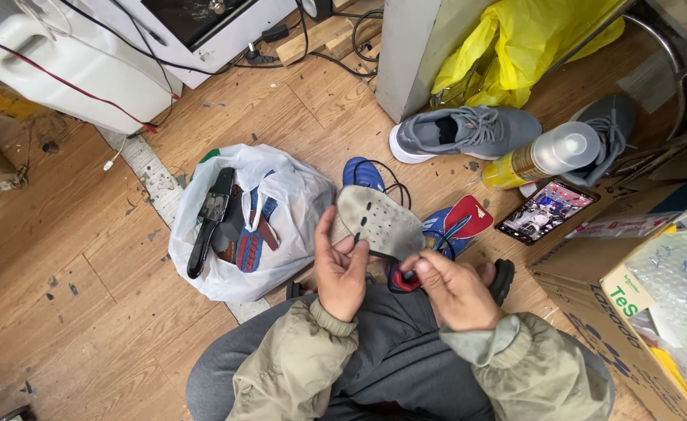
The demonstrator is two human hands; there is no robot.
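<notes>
A worn grey insole (378, 221) with small holes is held up over my lap. My left hand (340, 269) grips its near left edge, thumb on top. My right hand (453, 290) pinches its lower right end. Just beyond the insole lies a blue sports shoe (449, 228) with a red and white insole and black laces, partly hidden by the insole and my right hand. A black sandal (502, 278) peeks out past my right hand.
A white plastic bag (297, 195) with shoe soles and dark items lies at left on the wooden floor. Grey sneakers (468, 129), a yellow spray can (542, 156), a phone (546, 210) and a cardboard box (593, 273) stand at right. Cables and a white canister (86, 66) sit at the far left.
</notes>
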